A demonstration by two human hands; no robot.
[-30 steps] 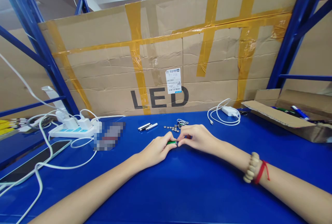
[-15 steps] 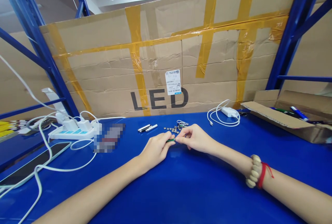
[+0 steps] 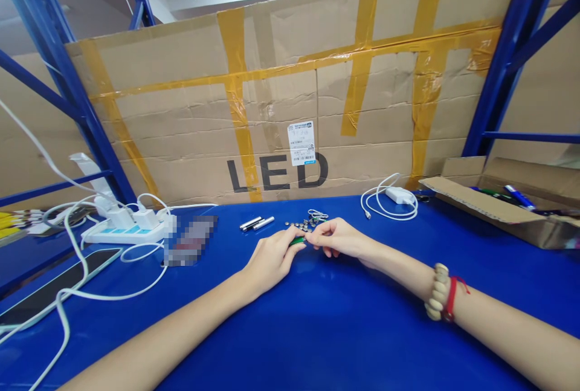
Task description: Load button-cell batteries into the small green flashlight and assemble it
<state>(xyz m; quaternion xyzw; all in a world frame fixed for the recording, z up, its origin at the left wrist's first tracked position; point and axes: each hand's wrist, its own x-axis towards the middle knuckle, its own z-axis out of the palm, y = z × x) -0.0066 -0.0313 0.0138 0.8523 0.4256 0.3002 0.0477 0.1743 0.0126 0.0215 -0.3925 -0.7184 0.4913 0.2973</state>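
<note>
My left hand (image 3: pixel 272 258) is closed around a slim green tube (image 3: pixel 296 240), with thumb and forefinger along it. Most of the tube is hidden in that hand. At the tube's right end, my right hand (image 3: pixel 338 238) is closed in a pinch, fingertips touching or nearly touching the end. Whatever lies between those fingertips is too small to make out. Just beyond the hands lie several small round button cells (image 3: pixel 299 225) and a bundle of thin metal-looking loops (image 3: pixel 317 214). Several silver tubes (image 3: pixel 263 223) rest to the left of them.
An open cardboard box (image 3: pixel 489 213) holding pen-like items stands at right. A white adapter with its cable (image 3: pixel 399 196) lies behind my right hand. At left are a power strip (image 3: pixel 122 231), loose white cables and a phone (image 3: pixel 54 288). A large cardboard sheet (image 3: pixel 190 137) closes off the back.
My right hand has turned slightly at the tube's end, its forearm shifting a little left. More of the green tube shows now. My left hand stays almost still.
</note>
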